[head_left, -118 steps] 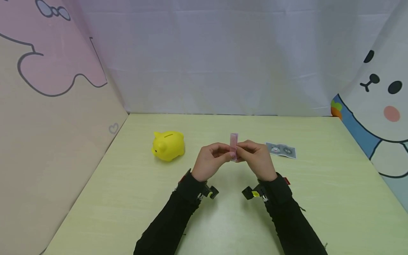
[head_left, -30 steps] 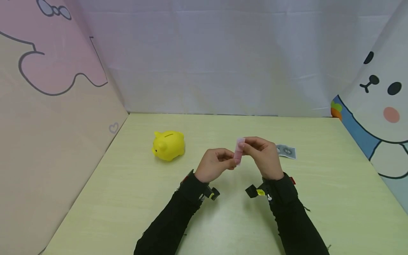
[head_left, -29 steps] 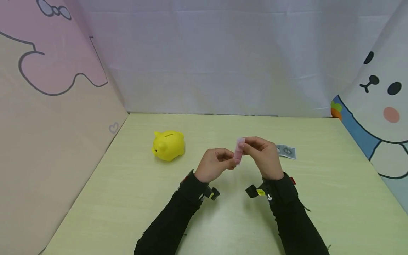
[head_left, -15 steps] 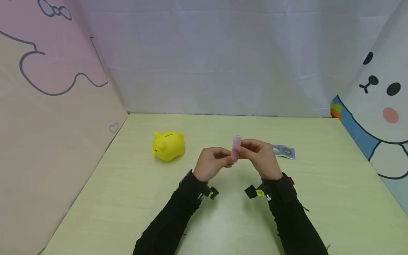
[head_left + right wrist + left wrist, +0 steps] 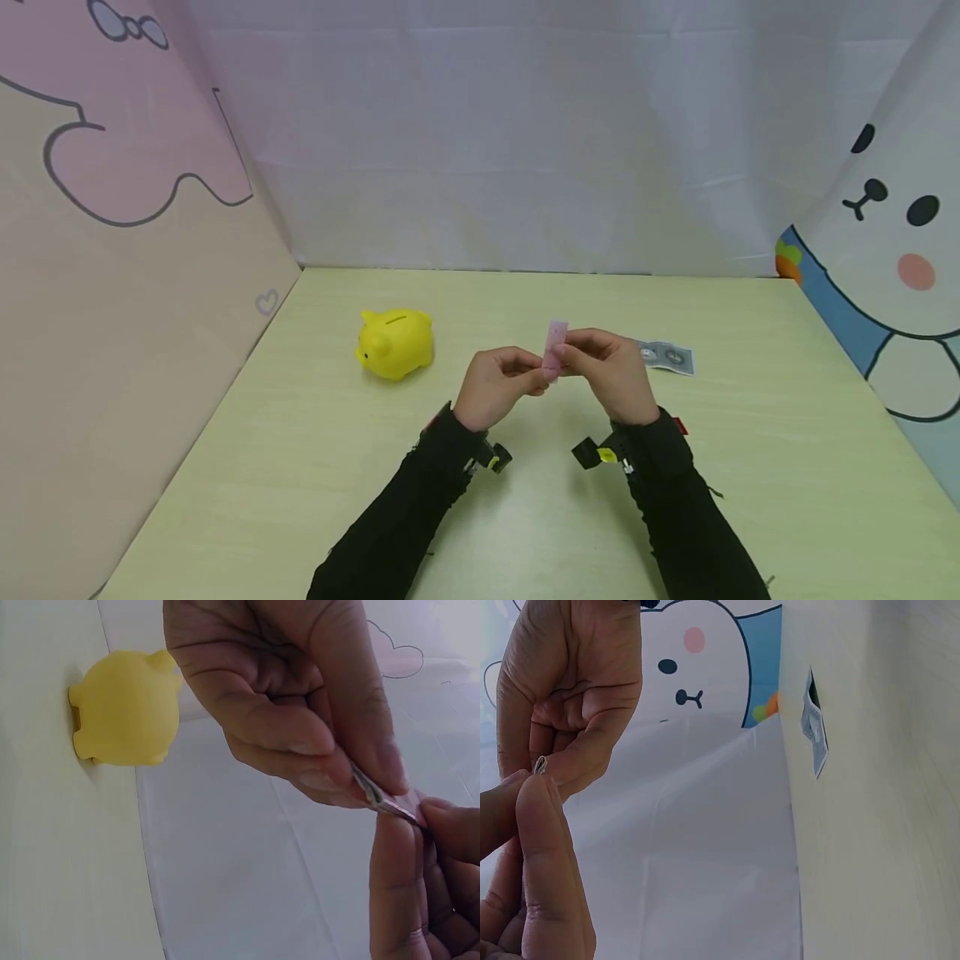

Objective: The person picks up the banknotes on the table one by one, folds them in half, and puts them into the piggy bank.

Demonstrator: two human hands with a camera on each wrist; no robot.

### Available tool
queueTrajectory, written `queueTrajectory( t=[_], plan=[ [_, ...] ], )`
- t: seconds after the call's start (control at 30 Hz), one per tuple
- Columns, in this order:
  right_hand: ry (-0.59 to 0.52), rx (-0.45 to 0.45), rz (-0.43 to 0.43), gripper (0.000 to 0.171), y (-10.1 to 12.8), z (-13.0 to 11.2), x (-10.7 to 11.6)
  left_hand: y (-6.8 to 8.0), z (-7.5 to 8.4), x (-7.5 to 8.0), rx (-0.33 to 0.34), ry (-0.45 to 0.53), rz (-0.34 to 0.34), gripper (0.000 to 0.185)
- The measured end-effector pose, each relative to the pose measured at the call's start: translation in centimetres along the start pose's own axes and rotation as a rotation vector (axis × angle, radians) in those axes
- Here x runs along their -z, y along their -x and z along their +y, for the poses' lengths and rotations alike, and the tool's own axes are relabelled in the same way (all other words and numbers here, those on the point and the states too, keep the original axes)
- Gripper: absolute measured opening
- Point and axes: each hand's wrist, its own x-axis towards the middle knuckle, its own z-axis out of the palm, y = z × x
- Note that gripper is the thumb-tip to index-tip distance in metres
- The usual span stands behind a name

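Observation:
A pink banknote (image 5: 556, 335), folded into a narrow strip, stands nearly upright between both hands above the table. My left hand (image 5: 495, 386) pinches its lower end with thumb and fingers. My right hand (image 5: 613, 377) pinches it a little higher from the other side, and the top end sticks out above the fingertips. In the left wrist view only the layered end of the folded note (image 5: 540, 765) shows between the fingers. The right wrist view has its folded edge (image 5: 375, 793) between the two hands, the rest hidden by fingers.
A yellow piggy bank (image 5: 395, 343) with a slot on its back stands at the left of the pale table (image 5: 525, 517). A grey creased banknote (image 5: 669, 357) lies behind the right hand. Printed curtains hang around the far sides.
Over the last second my right hand has shifted slightly left and down along the folded note, bringing the fingertips of both hands closer together. The piggy bank stays put.

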Motion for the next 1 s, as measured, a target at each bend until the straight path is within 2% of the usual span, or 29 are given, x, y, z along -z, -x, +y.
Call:
queueTrajectory(
  t=[0.17, 0.33, 0.5, 0.6, 0.7, 0.83, 1.0],
  plan=[
    [-0.020, 0.028, -0.012, 0.028, 0.0, 0.1, -0.1, 0.2, -0.2, 0.3, -0.005, -0.026, -0.010, 0.021],
    [-0.005, 0.027, 0.000, 0.030, 0.0, 0.0, 0.0, 0.7, -0.5, 1.2, -0.084, -0.092, 0.013, 0.027],
    [-0.017, 0.027, 0.000, 0.030, 0.0, -0.1, 0.0, 1.0, -0.6, 2.9, -0.228, -0.139, 0.103, 0.043],
    [-0.035, 0.029, -0.010, 0.029, 0.1, -0.1, 0.0, 1.1, -0.6, 4.3, -0.310, -0.238, 0.187, 0.054],
    [-0.044, 0.025, -0.016, 0.029, 0.1, -0.1, 0.1, 1.2, -0.5, 5.9, -0.357, -0.329, 0.267, 0.063],
    [-0.047, 0.025, -0.025, 0.028, 0.1, 0.0, 0.1, 1.4, -0.3, 8.1, -0.362, -0.424, 0.339, 0.076],
    [-0.060, 0.035, -0.036, 0.028, 0.1, 0.0, 0.1, 1.4, -0.5, 10.5, -0.303, -0.537, 0.399, 0.087]
  ],
)
